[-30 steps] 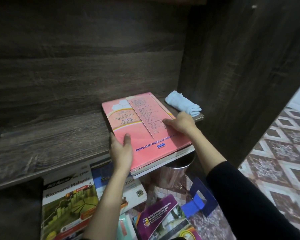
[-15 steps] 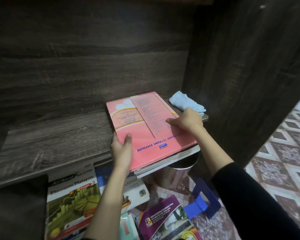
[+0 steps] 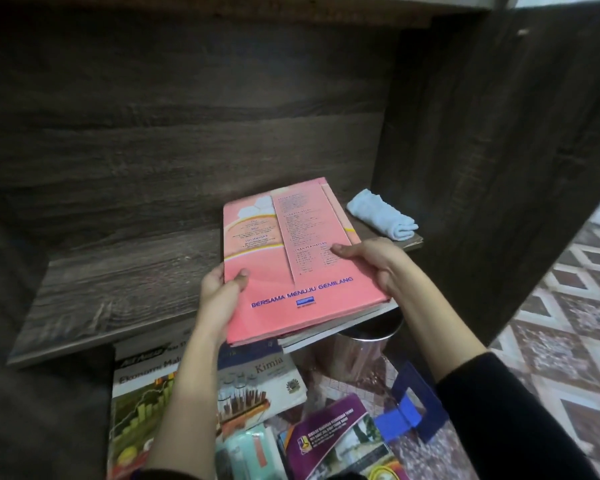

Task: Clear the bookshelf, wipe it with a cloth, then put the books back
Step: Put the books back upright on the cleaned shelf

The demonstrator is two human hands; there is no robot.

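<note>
On my left hand the thumb presses the cover while the other fingers curl underneath, pinching the near left corner of the large pink softcover book. My right hand clamps the book's right edge, its fingers close together on top; I cannot see the thumb.

The pink book rests on a white-edged book. Both are at the right end of the dark wood-grain shelf and jut past its near edge. A folded light blue cloth sits in the far right corner, just beside them. On the floor below lie an economics textbook and a chemistry textbook, among others.

With the shelf mostly bare and the cloth laid aside, I judge this to be the putting-back step, though it could be clearing. Next I would push the pink book farther in, square it on the one beneath, then let go.
</note>
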